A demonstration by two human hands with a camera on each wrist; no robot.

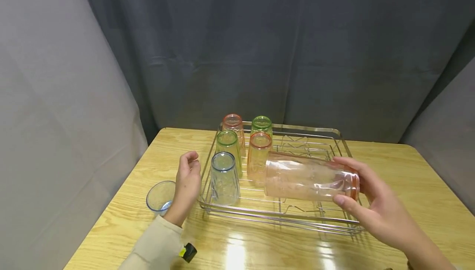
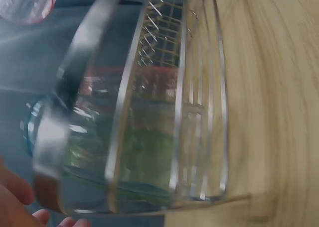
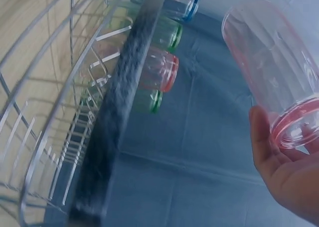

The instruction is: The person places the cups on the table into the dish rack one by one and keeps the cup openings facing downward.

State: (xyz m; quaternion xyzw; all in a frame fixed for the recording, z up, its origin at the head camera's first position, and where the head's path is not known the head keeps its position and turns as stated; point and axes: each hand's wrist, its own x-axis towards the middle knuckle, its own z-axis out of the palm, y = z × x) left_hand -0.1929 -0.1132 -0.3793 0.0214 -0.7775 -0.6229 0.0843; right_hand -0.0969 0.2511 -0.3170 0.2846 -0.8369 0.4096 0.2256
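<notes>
My right hand (image 1: 386, 216) holds a pink-tinted drinking glass (image 1: 304, 177) by its thick base, fingers on one side and thumb on the other. The glass lies level above the wire rack (image 1: 293, 218), its mouth pointing left. Beside the rack's left edge, my left hand (image 1: 188, 181) is raised with loosely bent fingers and holds nothing. Bases up on the rack stand a blue glass (image 1: 224, 185), two green glasses (image 1: 229, 148) and others tinted orange (image 1: 257, 160) and red (image 1: 233, 123). In the right wrist view, fingertips and thumb wrap the pink glass (image 3: 271, 53) near its base.
Another blue-rimmed glass (image 1: 157, 196) stands mouth up on the wooden table (image 1: 122, 224), partly hidden by my left wrist. The rack's raised metal rim surrounds the glasses. A dark curtain (image 1: 259, 47) hangs behind the table, with pale cloth (image 1: 55, 109) on the left.
</notes>
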